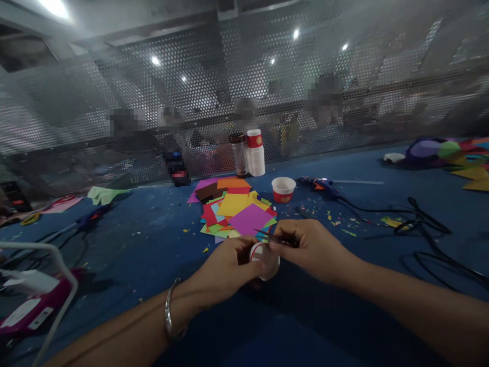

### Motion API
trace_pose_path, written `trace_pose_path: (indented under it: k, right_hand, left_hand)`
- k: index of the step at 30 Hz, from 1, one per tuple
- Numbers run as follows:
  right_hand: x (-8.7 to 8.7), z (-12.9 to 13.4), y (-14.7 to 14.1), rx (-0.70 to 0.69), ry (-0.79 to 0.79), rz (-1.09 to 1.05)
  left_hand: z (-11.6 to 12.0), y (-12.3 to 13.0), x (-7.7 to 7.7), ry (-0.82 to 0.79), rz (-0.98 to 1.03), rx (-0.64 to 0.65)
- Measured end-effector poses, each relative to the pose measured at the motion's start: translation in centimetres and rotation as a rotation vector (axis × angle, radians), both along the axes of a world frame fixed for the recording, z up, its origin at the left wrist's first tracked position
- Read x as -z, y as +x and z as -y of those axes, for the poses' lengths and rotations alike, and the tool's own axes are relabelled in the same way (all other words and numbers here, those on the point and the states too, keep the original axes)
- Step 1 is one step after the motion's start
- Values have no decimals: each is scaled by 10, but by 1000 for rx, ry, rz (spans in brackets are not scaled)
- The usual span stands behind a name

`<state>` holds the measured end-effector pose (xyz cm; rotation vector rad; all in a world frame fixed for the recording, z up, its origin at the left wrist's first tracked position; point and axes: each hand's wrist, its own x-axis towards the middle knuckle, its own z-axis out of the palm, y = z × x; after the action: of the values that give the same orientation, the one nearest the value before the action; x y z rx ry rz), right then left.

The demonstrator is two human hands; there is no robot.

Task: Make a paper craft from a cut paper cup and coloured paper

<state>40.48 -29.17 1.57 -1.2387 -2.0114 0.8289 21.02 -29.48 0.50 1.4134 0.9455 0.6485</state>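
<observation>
My left hand is closed around a small white paper cup with a red line near its edge. The cup is tilted on its side, close to the table. In my right hand is a pair of dark scissors, with the slim blades pointing left over the cup's top edge. My fingers hide the handles. Just beyond both hands lies a pile of coloured paper, with a purple sheet on top. A red and white paper cup stands upright behind my right hand.
Farther back, a stack of paper cups stands beside a clear bottle. A glue gun and its black cable lie at right, near paper scraps. At left are a magenta power strip and another glue gun.
</observation>
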Motion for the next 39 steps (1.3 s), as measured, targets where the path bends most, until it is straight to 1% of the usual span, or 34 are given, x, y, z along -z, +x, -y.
trace_pose_path:
  k: [3,6,11,13,15,17,19,23,26,31,39]
  right_hand:
    - [0,-5,2,-41,-76,-55]
    - [0,-8,4,-84,-198,-152]
    - [-5,-7,5,-134,-362,-336]
    - [-7,-6,5,-155,-400,-379]
    - [-8,-6,5,-175,-406,-382]
    - [-7,-6,5,-175,-359,-358]
    - [-5,-7,6,-150,-276,-318]
    - [-2,-9,9,-97,-105,-208]
    - [-3,-7,9,-79,-18,-117]
    - [-7,-1,5,-70,40,-5]
    - [-5,1,4,-76,183,77]
  left_hand:
    - [-3,0,0,83,-61,-40]
    - [-5,-1,-2,63,-75,-36]
    - [-7,-3,-4,44,27,45]
    - [-9,-4,-3,71,76,68]
    - [-9,-4,-1,123,93,55]
    - [-10,-3,0,185,98,19]
    - [-10,-2,0,231,103,-30]
    - [-11,-4,0,316,83,-183]
    - [-12,-7,1,379,64,-254]
    - [-11,-9,2,440,58,-270]
    - [-3,-4,-3,461,83,-199]
